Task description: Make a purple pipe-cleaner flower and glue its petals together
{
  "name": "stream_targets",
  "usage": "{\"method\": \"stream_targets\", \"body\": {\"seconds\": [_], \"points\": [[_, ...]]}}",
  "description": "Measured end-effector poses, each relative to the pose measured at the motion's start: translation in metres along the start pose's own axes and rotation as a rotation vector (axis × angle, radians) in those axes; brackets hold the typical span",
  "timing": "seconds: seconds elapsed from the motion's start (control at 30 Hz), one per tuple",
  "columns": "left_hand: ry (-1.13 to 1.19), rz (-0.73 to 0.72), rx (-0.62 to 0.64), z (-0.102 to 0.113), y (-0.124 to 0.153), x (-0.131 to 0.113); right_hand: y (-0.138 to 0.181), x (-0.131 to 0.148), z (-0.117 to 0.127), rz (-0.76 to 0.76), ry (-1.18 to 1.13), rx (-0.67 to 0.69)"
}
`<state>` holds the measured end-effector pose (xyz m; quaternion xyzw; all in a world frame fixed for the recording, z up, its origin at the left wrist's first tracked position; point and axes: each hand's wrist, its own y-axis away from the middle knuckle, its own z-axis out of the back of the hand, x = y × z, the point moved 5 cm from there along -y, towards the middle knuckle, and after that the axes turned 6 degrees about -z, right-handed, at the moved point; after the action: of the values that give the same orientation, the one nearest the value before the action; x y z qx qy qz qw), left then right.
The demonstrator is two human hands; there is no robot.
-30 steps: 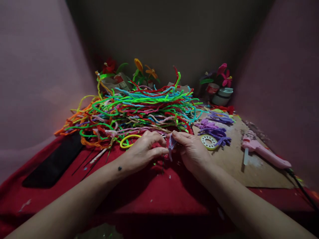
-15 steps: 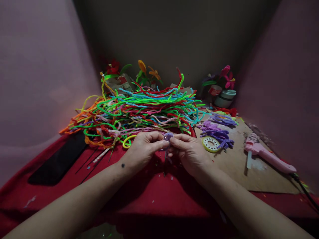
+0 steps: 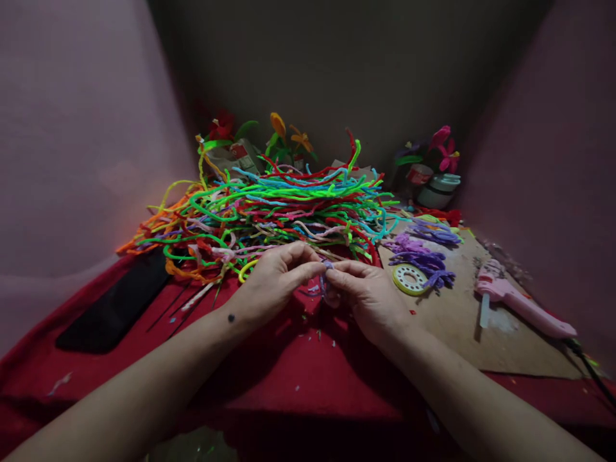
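Both hands meet over the red cloth (image 3: pixel 298 372): the left hand (image 3: pixel 274 282) and right hand (image 3: pixel 368 295) pinch a small purple piece (image 3: pixel 327 265) between fingertips (mostly hidden). It sits just before the pipe-cleaner pile (image 3: pixel 283 212), left of the yellow ring (image 3: pixel 409 280).

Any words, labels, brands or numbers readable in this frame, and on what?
No text can be read anywhere.
The packet behind the pipe cleaners: red and white print, too blurred to read.
The red cup by the jar: pale band, too small to read.
The glue gun and yellow disc: no marking shows.
The purple piece pinched by the left hand and right hand: no lettering.
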<state>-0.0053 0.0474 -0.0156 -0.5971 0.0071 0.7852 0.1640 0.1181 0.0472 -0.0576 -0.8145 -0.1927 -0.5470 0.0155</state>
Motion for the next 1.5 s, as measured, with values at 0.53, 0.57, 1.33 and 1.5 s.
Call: {"method": "stream_targets", "body": {"seconds": [0.53,0.57,1.33,1.5], "points": [[0.118,0.068,0.032,-0.006,0.001,0.009,0.0,-0.003,0.004,-0.062,0.084,0.012],[0.075,0.054,0.021,-0.004,0.0,0.007,0.0,-0.003,0.004,-0.062,0.073,0.019],[0.07,0.115,-0.032,-0.002,0.005,0.006,0.011,0.007,-0.012,0.058,0.503,0.047],[0.202,0.173,0.022,-0.006,0.004,0.011,0.009,0.005,-0.011,0.031,0.568,0.073]]}}
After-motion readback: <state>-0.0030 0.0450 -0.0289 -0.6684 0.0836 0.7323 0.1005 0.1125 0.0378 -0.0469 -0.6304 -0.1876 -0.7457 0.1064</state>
